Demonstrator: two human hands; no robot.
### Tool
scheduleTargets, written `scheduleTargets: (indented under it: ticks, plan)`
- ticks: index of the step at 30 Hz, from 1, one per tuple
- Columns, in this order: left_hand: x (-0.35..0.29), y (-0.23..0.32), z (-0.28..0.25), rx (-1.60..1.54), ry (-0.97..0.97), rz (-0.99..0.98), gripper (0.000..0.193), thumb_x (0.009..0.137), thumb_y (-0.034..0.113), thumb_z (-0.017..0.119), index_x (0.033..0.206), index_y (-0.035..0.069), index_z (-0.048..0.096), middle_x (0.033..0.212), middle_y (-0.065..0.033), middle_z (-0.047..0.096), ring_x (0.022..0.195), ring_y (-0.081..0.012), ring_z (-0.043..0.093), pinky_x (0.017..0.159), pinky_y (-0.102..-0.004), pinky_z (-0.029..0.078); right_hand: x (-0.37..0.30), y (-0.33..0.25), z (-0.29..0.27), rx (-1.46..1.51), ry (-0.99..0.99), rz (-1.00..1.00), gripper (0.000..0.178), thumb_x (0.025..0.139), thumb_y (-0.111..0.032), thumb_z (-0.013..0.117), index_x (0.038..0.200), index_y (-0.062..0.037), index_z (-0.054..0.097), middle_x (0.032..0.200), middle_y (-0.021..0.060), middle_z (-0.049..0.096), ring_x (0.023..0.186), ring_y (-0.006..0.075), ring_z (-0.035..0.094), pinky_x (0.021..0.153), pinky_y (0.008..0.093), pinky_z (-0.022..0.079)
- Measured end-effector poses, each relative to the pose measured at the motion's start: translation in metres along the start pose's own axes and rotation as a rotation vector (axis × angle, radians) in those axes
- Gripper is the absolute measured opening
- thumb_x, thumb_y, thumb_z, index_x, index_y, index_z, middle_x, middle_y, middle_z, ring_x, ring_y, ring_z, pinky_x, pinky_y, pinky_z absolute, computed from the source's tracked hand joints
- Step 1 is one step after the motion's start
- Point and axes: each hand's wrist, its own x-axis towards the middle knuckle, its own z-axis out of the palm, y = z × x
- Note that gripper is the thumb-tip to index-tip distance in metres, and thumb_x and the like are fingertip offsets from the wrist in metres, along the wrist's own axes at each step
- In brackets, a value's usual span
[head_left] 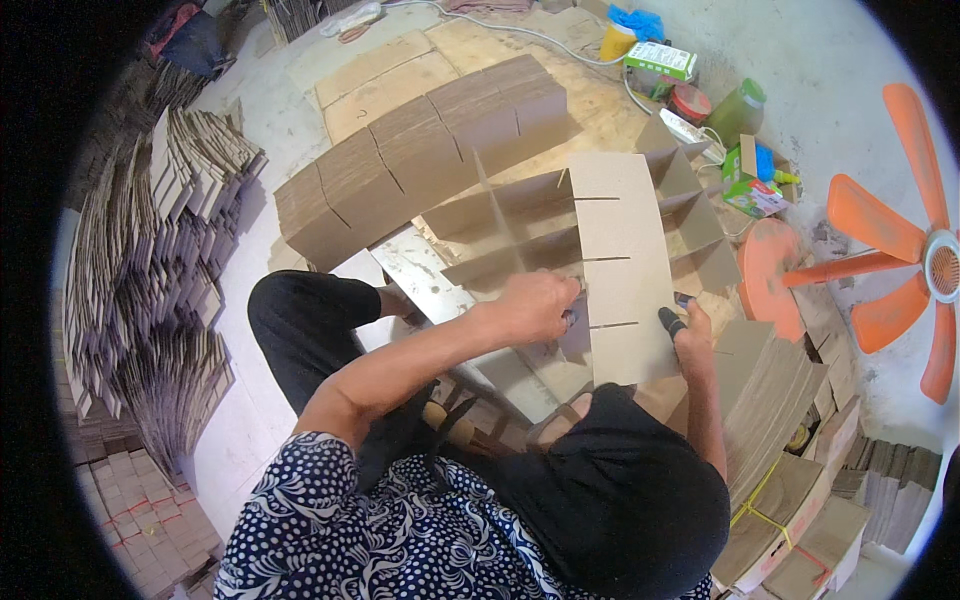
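A pale slotted cardboard strip [632, 225] stretches away from me, with three slits in its left edge. My right hand [695, 340] pinches its right edge near the close end; dark covers show on the fingertips. My left hand [540, 308] is curled closed just left of the strip, and what its fingers hold is hidden. Beyond and under the strip stand crossed cardboard dividers [540, 205], forming a grid of open cells on the low work surface [415, 265].
A long row of stacked slotted cardboard [420, 145] lies at the far left of the grid. More cardboard piles [150, 260] stand on the left, and another stack [765, 400] near my right arm. An orange fan [900, 250], jars and boxes [755, 175] line the right.
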Motion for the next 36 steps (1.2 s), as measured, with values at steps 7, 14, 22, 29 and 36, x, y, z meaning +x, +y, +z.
scheduleTargets:
  ticks: [7,14,22,29,36]
  plan:
    - [-0.021,-0.022,0.021,0.144,-0.089,-0.062,0.018,0.069,0.009,0.057,0.085,0.001,0.055,0.078,-0.0206,0.063,0.077,-0.0392,0.063,0.066,-0.0476,0.050,-0.024,-0.001,-0.036,-0.013,0.277,-0.355,0.029,0.086,0.001,0.055,0.115,0.0020,0.051,0.102,0.0101,0.059,0.091,0.0186,0.056,0.084,0.0299,0.044]
    - [-0.058,-0.027,0.019,0.140,-0.069,-0.155,0.018,0.069,0.004,0.055,0.087,0.001,0.053,0.079,-0.0228,0.062,0.078,-0.0407,0.062,0.067,-0.0490,0.049,-0.021,-0.055,-0.013,-0.220,-0.002,-0.596,0.041,0.078,0.009,0.057,0.118,0.0017,0.048,0.100,0.0204,0.060,0.092,0.0374,0.061,0.078,0.0354,0.048]
    - [-0.057,-0.022,0.040,0.073,0.014,-0.177,0.016,0.071,0.004,0.054,0.087,0.001,0.052,0.080,-0.0235,0.061,0.076,-0.0418,0.062,0.066,-0.0496,0.050,-0.005,-0.095,0.007,-0.317,-0.256,-0.620,0.057,0.071,0.012,0.052,0.125,-0.0020,0.046,0.093,0.0250,0.061,0.089,0.0407,0.060,0.075,0.0392,0.048]
    - [-0.045,-0.015,0.041,-0.003,0.098,-0.103,0.017,0.069,0.005,0.057,0.085,0.001,0.052,0.074,-0.0219,0.061,0.074,-0.0413,0.062,0.063,-0.0498,0.049,0.009,-0.106,0.024,-0.448,-0.325,-0.594,0.058,0.069,0.011,0.052,0.124,-0.0052,0.048,0.081,0.0250,0.060,0.079,0.0424,0.060,0.067,0.0442,0.047]
    - [-0.037,-0.014,0.038,-0.003,0.038,-0.152,0.016,0.073,0.010,0.056,0.087,0.002,0.054,0.076,-0.0234,0.062,0.074,-0.0408,0.063,0.064,-0.0496,0.050,0.010,-0.114,0.040,-0.558,-0.397,-0.597,0.047,0.067,0.007,0.053,0.113,-0.0055,0.054,0.082,0.0246,0.061,0.080,0.0416,0.060,0.068,0.0454,0.048]
